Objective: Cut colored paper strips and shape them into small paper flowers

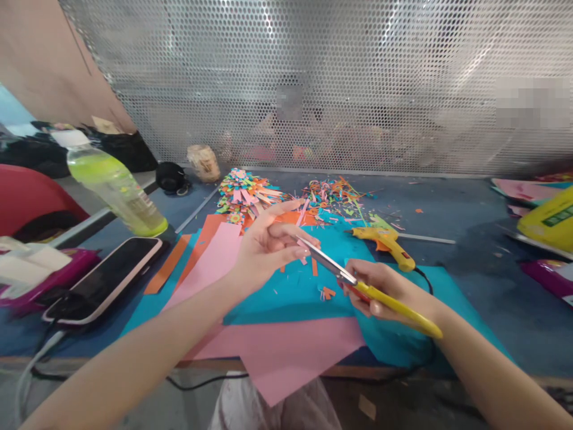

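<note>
My right hand (380, 289) is closed round the yellow handles of a pair of scissors (331, 266), whose blades point up and left toward my other hand. Pinched between the fingers of my left hand (273, 239) is a narrow pink paper strip (303, 212). The blade tips reach the strip at those fingertips; whether they cut into it I cannot tell. Beneath both hands lie blue paper sheets (268, 301), with small orange paper pieces (328, 293) on top. A pink sheet (286, 346) hangs over the table's front edge.
A yellow glue gun (389, 242) lies right of centre. Behind are paper flowers (242, 191) and a heap of paper scraps (335, 194). At left stand a green drink bottle (116, 188) and a phone (105, 280) with a cable. A perforated metal panel (358, 77) closes the back.
</note>
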`<state>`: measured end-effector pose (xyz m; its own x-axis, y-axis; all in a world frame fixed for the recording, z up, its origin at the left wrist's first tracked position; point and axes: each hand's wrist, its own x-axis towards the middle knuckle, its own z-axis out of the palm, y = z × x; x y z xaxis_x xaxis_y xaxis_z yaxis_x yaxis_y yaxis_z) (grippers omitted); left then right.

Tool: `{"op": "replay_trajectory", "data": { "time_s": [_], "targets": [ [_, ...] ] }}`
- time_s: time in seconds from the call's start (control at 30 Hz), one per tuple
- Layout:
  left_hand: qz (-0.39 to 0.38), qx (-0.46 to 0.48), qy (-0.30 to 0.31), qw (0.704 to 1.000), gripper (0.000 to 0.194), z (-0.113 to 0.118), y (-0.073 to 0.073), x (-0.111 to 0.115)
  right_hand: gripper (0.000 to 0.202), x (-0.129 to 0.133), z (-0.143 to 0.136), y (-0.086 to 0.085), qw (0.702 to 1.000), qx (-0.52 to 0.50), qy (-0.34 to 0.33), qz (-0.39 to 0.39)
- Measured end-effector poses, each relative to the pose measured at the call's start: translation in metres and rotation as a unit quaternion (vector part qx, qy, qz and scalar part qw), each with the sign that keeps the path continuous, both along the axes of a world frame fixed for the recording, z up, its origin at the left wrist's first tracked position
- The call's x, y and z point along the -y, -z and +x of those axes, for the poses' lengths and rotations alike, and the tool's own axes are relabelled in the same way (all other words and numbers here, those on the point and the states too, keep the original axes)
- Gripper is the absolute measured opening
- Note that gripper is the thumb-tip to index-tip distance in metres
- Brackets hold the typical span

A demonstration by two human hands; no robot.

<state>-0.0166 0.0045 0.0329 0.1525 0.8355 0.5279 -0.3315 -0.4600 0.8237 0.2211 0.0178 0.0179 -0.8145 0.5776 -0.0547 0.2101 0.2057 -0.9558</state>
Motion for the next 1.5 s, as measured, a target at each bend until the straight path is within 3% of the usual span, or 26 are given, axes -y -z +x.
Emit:
{"op": "replay_trajectory", "data": {
  "time_s": [0.5, 0.87, 1.5],
  "targets": [
    [-0.022, 0.012, 0.004, 1.000, 0.056, 0.0013, 0.0008, -0.0005, 0.035, -0.0005, -0.0003, 0.0038, 0.997, 0.024, 0.017, 0.068],
    [-0.016, 0.009, 0.001, 1.000, 0.054, 0.0013, 0.0008, -0.0011, 0.038, 0.0003, -0.0013, -0.0021, 0.999, 0.012, 0.002, 0.037],
    [-0.025, 0.006, -0.011, 1.000, 0.053, 0.0017, -0.0012, -0.0011, 0.042, -0.0003, -0.0002, -0.0039, 0.998, 0.032, 0.021, 0.055]
  ]
}}
